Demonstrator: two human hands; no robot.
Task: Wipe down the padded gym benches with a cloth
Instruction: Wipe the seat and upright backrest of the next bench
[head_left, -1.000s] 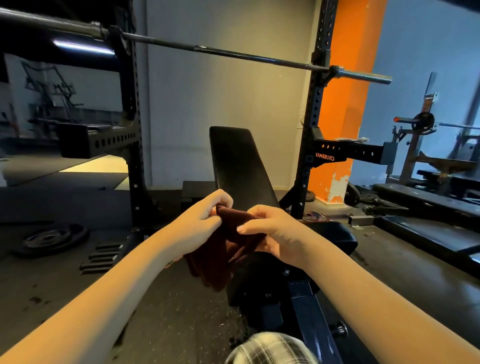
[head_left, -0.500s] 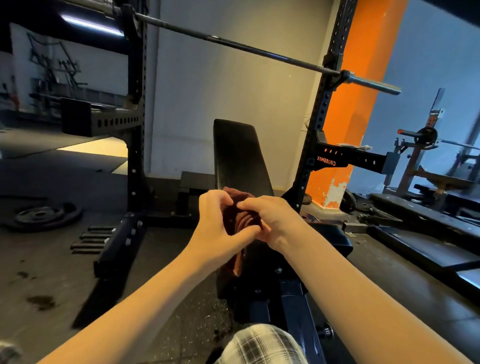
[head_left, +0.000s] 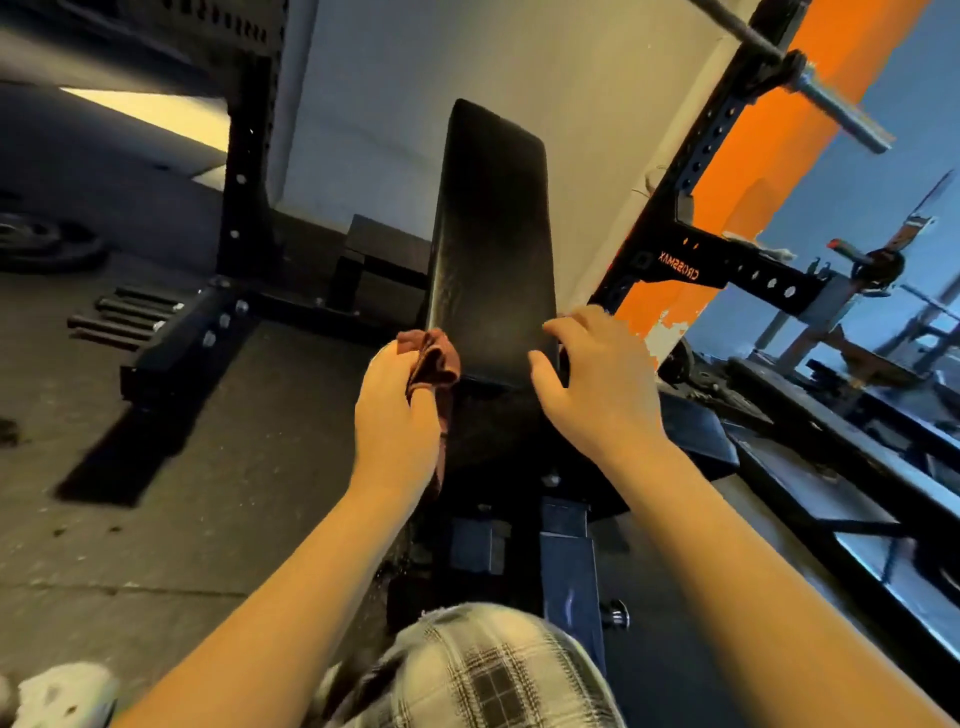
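Looking down, I see my left hand (head_left: 395, 410) squeezing a soft, crumpled red-brown cloth (head_left: 434, 358) right at the bottom left corner of the bench pad (head_left: 493, 234). It is a long, flat, smooth black cushion with round corners, and it leans up toward the wall. My right hand (head_left: 592, 384) is at the pad's bottom right edge with bent fingers; I cannot tell if it grips or just touches.

Dim gym, warm yellow cast on floor (head_left: 171, 545) left of the gripped cloth (head_left: 434, 356), cool blue light far right, faint sheen on backrest (head_left: 491, 234) above the grip, soft blur throughout, wide-angle bending at edges.
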